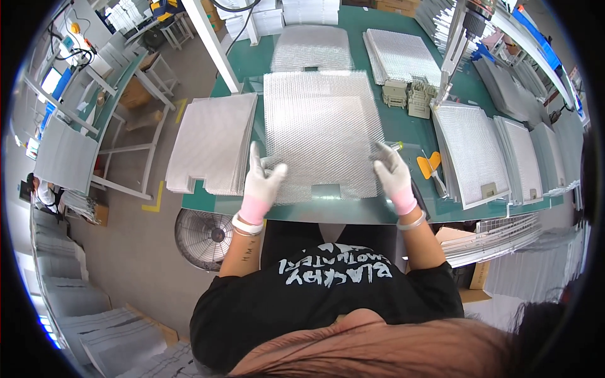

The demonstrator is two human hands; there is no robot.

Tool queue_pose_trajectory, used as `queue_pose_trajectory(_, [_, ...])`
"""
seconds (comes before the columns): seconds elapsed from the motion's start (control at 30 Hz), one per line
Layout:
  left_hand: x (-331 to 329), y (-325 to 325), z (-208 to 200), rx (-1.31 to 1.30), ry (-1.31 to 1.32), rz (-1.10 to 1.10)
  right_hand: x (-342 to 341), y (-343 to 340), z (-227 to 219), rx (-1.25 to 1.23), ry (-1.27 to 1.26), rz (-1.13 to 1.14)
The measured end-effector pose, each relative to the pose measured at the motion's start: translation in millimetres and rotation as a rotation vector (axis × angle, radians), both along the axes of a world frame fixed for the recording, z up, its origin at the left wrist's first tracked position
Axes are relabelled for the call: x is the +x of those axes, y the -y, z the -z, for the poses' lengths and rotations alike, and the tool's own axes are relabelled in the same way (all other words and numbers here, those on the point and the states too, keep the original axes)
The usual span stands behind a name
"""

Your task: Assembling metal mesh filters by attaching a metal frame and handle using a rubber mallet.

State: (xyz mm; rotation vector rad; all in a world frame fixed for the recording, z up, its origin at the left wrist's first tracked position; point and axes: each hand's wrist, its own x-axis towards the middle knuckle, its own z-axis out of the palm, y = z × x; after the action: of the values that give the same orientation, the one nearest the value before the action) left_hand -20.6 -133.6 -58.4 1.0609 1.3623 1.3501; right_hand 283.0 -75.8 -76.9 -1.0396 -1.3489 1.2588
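Note:
A silvery metal mesh sheet (321, 135) with a small notch in its near edge lies in front of me on the green table (208, 200). My left hand (263, 186), in a white glove with a pink cuff, is at the sheet's near left corner, fingers apart and thumb over the mesh. On the opposite side my right hand (395, 177), gloved the same way, is beside the right edge, its fingers spread. Neither hand visibly grips anything. Left of the mesh stands a stack of pale notched sheets (211, 145), close to my left hand.
More mesh sheets (312, 47) lie behind, with a mesh stack (403, 53) at the far right. Small beige blocks (419, 99), an orange-handled tool (430, 165) and framed mesh panels (472, 154) occupy the right side. A floor fan (203, 239) stands below the table's left front.

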Motion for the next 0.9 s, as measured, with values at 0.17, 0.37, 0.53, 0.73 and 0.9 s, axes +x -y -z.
queue_pose_trajectory(0.17, [6.8,-4.7,10.0,0.083,-0.979,-0.064,-12.4,7.6,-4.4,0.35,0.675,0.144])
queue_pose_trajectory(0.37, [5.3,-22.6,36.9,-0.044,-1.202,0.005,-17.3,1.2,12.0,0.211,0.912,0.097])
queue_pose_trajectory(0.53, [4.1,-22.0,47.3,-0.065,-1.237,0.013,-18.5,-2.9,16.6,0.102,1.037,0.051])
queue_pose_trajectory(0.73, [2.3,-24.8,45.4,-0.105,-1.182,0.032,-9.7,-11.3,27.7,0.187,1.001,0.017])
queue_pose_trajectory(0.9, [0.6,-26.0,49.2,-0.079,-1.171,0.02,-10.5,-10.8,20.3,0.156,0.981,-0.001])
